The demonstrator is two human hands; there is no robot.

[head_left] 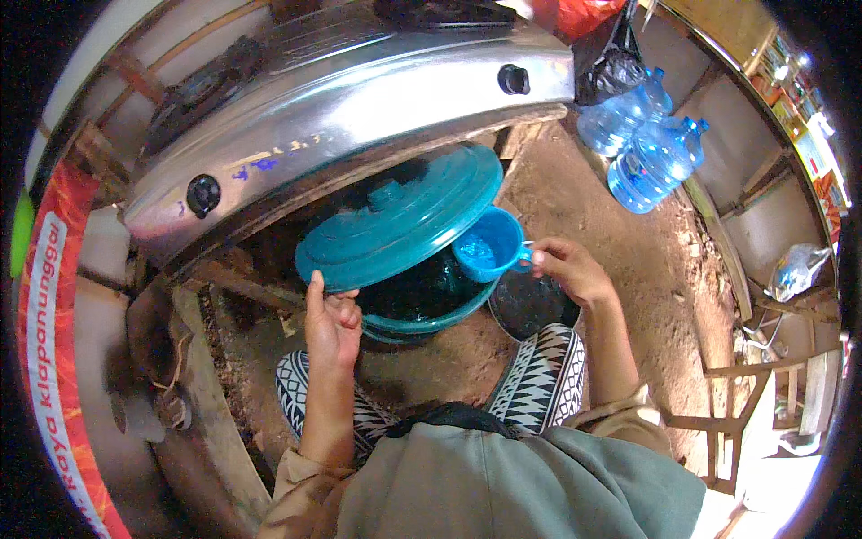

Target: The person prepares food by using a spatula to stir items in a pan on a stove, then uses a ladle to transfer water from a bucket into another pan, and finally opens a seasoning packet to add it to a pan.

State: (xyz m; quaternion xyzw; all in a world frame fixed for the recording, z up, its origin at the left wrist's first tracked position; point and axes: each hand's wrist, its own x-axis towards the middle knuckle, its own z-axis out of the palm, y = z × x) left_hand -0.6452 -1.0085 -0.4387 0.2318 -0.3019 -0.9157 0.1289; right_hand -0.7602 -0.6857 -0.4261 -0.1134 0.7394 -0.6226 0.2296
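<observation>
With my left hand (333, 316) I hold the near left rim of a round teal plastic lid (404, 212), tilted up over a teal tub (431, 322). Dark liquid or a dark interior shows through the gap; which one, I cannot tell. My right hand (569, 266) grips the handle of a blue plastic dipper (490, 250), which is at the tub's right side, beside the lid's edge. Clear liquid glints inside the dipper. A round black pan or lid (535, 303) is on the ground just below the dipper, near my right knee.
A metal gas stove (377, 101) with black knobs stands on a wooden support above the tub. Large clear-blue water bottles (646, 168) and a black plastic bag (613, 71) are at the upper right. A wooden stool or frame (724, 424) is at the lower right, on earthen ground (606, 209).
</observation>
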